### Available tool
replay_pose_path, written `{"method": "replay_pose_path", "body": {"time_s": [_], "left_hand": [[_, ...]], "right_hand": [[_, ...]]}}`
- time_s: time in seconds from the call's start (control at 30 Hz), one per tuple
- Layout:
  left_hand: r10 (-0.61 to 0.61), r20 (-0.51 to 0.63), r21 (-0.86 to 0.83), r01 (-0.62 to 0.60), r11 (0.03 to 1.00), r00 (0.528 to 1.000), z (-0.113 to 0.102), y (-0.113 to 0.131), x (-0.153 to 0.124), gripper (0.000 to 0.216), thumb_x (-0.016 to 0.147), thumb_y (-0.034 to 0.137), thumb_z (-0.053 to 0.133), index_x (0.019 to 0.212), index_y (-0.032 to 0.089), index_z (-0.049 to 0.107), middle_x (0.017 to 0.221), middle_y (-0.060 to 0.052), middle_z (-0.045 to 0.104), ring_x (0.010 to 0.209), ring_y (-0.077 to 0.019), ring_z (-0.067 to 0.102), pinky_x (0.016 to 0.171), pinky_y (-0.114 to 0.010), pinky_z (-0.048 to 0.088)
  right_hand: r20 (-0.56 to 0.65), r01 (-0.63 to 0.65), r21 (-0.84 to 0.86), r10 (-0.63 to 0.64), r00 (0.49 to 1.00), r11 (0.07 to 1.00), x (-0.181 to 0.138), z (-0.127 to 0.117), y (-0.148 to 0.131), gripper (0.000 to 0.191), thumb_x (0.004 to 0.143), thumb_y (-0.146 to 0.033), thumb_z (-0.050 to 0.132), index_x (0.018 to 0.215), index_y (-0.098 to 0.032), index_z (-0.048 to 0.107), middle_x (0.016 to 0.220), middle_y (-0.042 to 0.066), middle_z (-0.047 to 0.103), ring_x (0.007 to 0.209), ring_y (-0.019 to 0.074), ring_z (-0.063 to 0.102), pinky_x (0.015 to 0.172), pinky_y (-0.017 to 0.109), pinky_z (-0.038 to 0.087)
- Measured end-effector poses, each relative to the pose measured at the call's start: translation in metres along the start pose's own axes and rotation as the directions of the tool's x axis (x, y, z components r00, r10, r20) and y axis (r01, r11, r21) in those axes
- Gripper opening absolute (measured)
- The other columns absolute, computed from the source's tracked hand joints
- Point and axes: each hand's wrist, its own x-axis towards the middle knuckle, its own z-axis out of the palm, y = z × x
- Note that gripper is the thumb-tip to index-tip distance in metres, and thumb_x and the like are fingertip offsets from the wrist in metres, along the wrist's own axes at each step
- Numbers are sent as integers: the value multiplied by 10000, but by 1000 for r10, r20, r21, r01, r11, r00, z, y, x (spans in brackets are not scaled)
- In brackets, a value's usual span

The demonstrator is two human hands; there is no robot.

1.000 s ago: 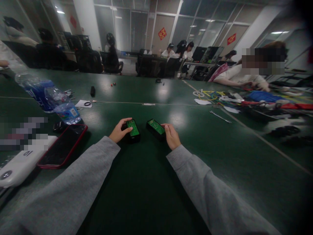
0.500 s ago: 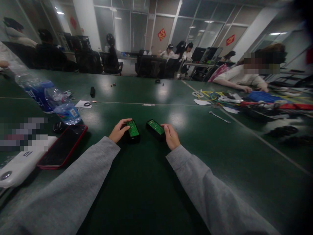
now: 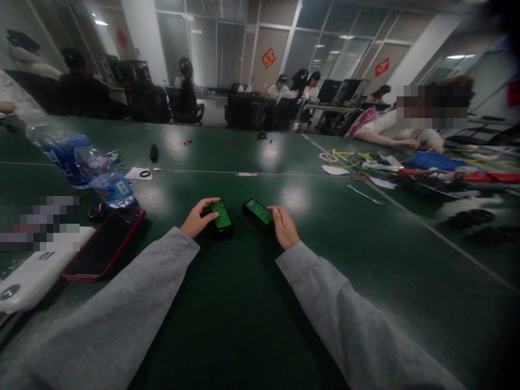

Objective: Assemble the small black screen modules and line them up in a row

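Two small black cases with green circuit boards on top sit close together on the dark green table. My left hand grips the left case from its left side, with the thumb on the board's edge and a finger along the far end. The right case lies at a slant, its far end turned toward the left one. My right hand holds it by its right side, thumb at the near right corner. The fingers beneath are partly hidden. A narrow gap separates the cases.
Leftward are a red-cased phone, a white device and water bottles. A wrench lies to the right, before a heap of cables and tools. Across the table sits a person, arms on the tabletop.
My left thumb has shifted slightly down along the board's edge. Both cases stay in place. The hands of the person at the right have drawn slightly back toward the left.
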Motion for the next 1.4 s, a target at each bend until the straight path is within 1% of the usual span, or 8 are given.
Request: {"method": "replay_pose_path", "body": {"time_s": [0.37,0.63,0.83,1.03,1.13,1.2,1.3,1.4], "left_hand": [[-10,7,11,10,1000,1000,0,6,-2,469,748,270,642,1202,203,546,1267,-105,549,1175,-275,516,993,-498,413],[-9,14,8,9,1000,1000,0,5,-2,479,754,263,646,1218,210,539,1270,-103,550,1181,-266,515,992,-478,413],[3,-17,33,-2,999,1000,1,6,-2,462,749,286,662,1195,216,564,1293,-101,543,1190,-270,509,1003,-478,397],[-22,-51,49,25,998,998,0,7,-2,445,768,355,666,1190,239,583,1303,-85,546,1173,-267,526,985,-460,413],[-24,-105,33,28,999,994,1,9,-2,399,788,407,645,1149,240,616,1292,-73,562,1142,-250,547,954,-428,437],[-40,-183,-10,39,999,982,1,10,-2,375,801,438,625,1103,216,645,1226,-77,608,1101,-235,569,920,-393,455],[-89,-341,-88,63,994,936,2,13,0,372,783,469,637,1010,177,679,1066,-77,677,996,-204,605,839,-324,475],[-137,-436,-152,77,985,889,1,14,1,399,738,506,670,930,158,686,812,-46,686,762,-148,617,672,-253,469]], "right_hand": [[5,-5,-4,5,1000,1000,-1,-1,-1,471,939,-559,300,1008,-191,586,967,90,640,935,252,588,831,387,448],[9,-7,1,7,1000,1000,0,0,1,477,944,-567,297,1020,-194,585,983,91,642,935,251,591,849,392,447],[10,-6,-6,6,1000,1000,-1,-1,0,484,949,-578,288,1020,-202,584,987,85,639,940,245,589,849,382,450],[10,-10,-1,10,1000,1000,0,-1,0,484,941,-579,300,1018,-195,585,980,88,637,938,244,589,851,379,443],[6,-5,4,5,1000,1000,0,0,0,491,937,-579,299,1004,-186,584,976,96,634,943,252,586,843,389,444],[3,-8,6,8,1000,1000,0,0,-1,492,937,-581,296,1001,-187,583,973,96,635,944,253,585,839,392,446],[3,-18,6,18,1000,1000,0,0,-1,486,938,-583,295,1006,-196,581,981,90,638,949,250,585,844,392,446],[2,-17,5,17,1000,1000,-1,-1,-2,480,939,-580,295,1007,-201,581,982,87,641,950,248,586,837,386,451]]}}
